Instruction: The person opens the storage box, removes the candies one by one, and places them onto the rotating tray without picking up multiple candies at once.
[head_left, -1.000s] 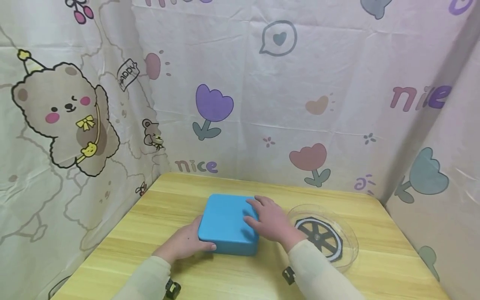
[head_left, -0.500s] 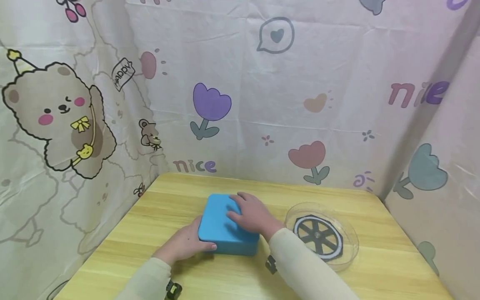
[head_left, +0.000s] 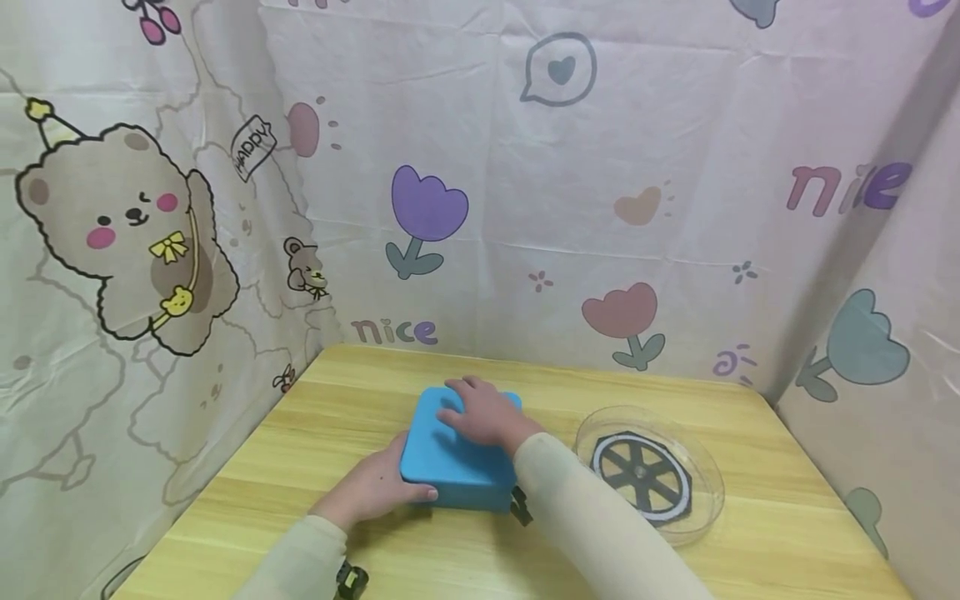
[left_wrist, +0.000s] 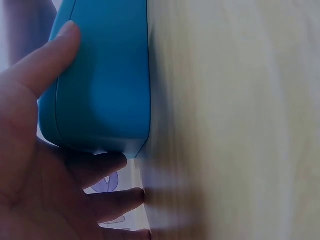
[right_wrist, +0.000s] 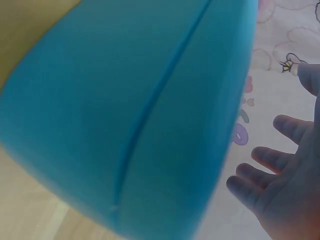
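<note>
A blue box (head_left: 438, 450) with rounded corners lies flat on the wooden table, and a seam below its top shows in the right wrist view. My left hand (head_left: 378, 486) holds its near left corner: the thumb lies along the front face, and the fingers are at the left side. In the left wrist view the lower fingers stand apart from the box. Over the top of the box is my right hand (head_left: 483, 415), its fingers spread and loosely bent. The right wrist view shows that hand (right_wrist: 285, 175) apart from the lid, holding nothing.
To the right stands a clear round plastic dish (head_left: 705, 492) with a black spoked wheel shape and white ring (head_left: 640, 472) in it, partly behind my right sleeve. Printed curtains (head_left: 510, 208) close off the table's back and both sides.
My right hand has moved left, from the right edge of the box to above the middle of its top. The left hand and the box have stayed in place.
</note>
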